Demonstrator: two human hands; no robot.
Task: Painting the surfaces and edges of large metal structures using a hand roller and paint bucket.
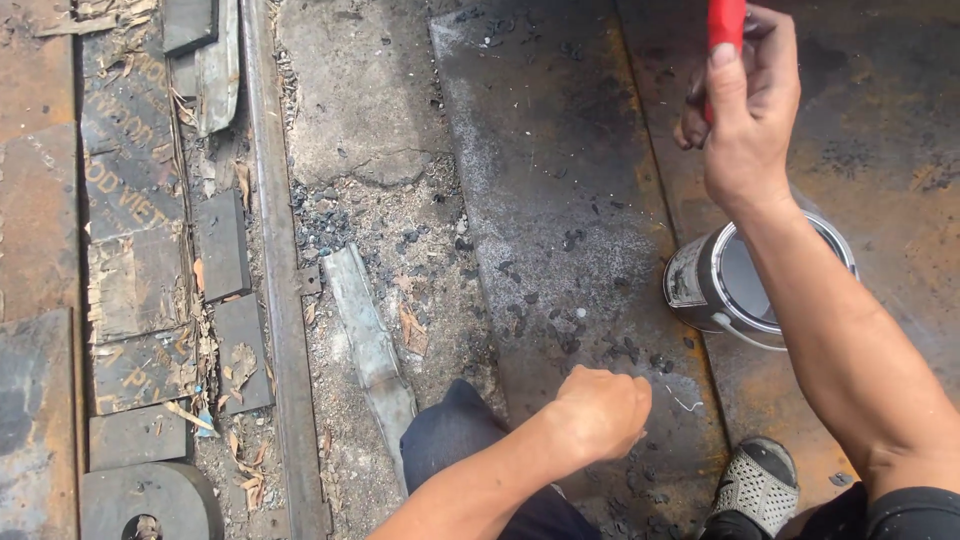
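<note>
Overhead, head view: right hand (745,110) raised, fingers curled around red handle (726,22), thumb pressed along it. Open paint can (735,280) stands just below that wrist on rusty steel plate (570,200). Left hand (600,410) balled into fist, knuckles down on plate; anything pinched inside, cannot tell. Grey shoe (757,487) near left fist.

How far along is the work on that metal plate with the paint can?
Done: part of the steel plate looks grey-coated and speckled with dark flecks. In hand: the right hand grips a red handle raised above the open paint can; the left hand is a closed fist resting on the plate. Left: rusty orange metal around the can looks uncoated.
</note>
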